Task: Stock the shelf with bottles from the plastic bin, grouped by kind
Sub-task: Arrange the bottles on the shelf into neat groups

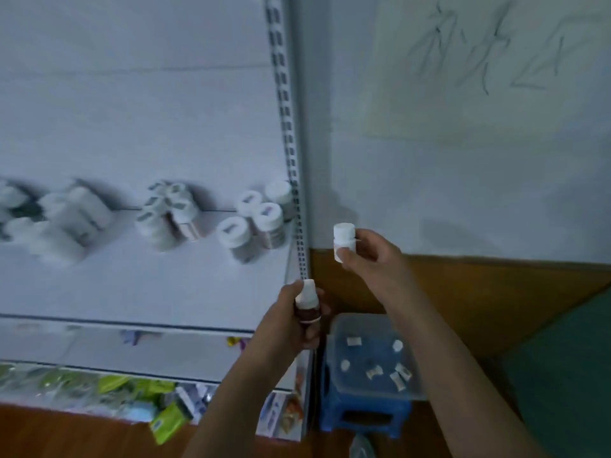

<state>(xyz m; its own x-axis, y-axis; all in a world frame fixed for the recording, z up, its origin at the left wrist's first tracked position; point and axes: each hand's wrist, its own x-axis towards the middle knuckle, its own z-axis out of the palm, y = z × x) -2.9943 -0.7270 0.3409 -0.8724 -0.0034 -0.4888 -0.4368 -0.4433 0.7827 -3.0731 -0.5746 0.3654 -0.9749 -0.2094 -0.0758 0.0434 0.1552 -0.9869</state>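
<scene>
The left hand (297, 320) grips a small brown bottle (307, 305) with a tall white cap; its fingers are curled around the body, just in front of the right front corner of the shelf (165, 285). The right hand (367, 251) pinches a short white bottle (344, 241) between thumb and fingers, raised beside the right edge of the shelf, not yet over it.

Both bottles look light, stiff plastic with a smooth, perhaps slippery side. They seem not fragile, but such a narrow base tips easily, so a hold around the body, below the cap, is the safer one for setting them down upright.

On the shelf the bottles stand in groups. Near the back right corner there are four white-capped bottles (261, 216). To their left is a tighter group (168, 213) – about five, the blur makes the count uncertain. Further left, a third group (56, 223) is too blurred to count.

The plastic bin (337, 365) rests on a blue stool (363, 418) on the floor, right of the shelf, under the right arm. About six small bottles (373, 370) lie scattered on its bottom – so the task seems well advanced.
</scene>
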